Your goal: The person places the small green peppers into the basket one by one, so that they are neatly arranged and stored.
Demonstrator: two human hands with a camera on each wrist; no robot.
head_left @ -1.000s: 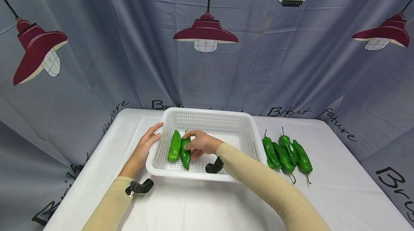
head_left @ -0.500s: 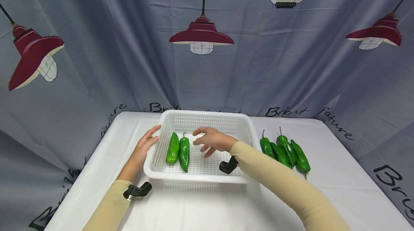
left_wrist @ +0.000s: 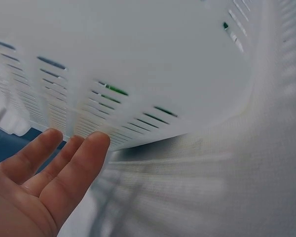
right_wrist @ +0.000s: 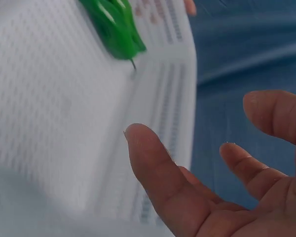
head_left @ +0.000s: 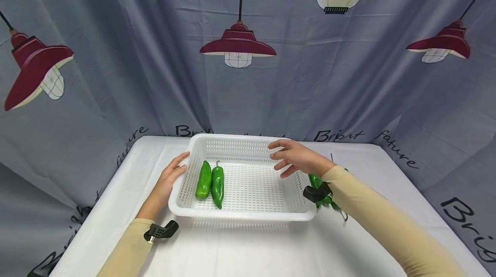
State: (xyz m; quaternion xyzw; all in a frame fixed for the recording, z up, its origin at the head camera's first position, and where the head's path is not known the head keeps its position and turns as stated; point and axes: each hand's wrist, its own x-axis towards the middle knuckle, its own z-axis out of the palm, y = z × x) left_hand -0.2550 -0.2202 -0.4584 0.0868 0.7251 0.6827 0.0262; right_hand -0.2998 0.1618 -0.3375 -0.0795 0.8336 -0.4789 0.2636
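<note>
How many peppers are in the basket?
2: the left pepper and the right pepper, side by side in the left end of the basket. More peppers lie outside, partly hidden.

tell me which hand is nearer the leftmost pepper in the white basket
Left. The left hand is outside the white basket, by its left wall, with the leftmost pepper just inside; the right hand hovers over the right side, farther away.

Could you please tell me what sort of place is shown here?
Probably a makeshift indoor recording spot, though I cannot be sure: a blue-grey fabric curtain with printed red lamps, a white-cloth-covered table before it, and black plastic wrist devices.
</note>
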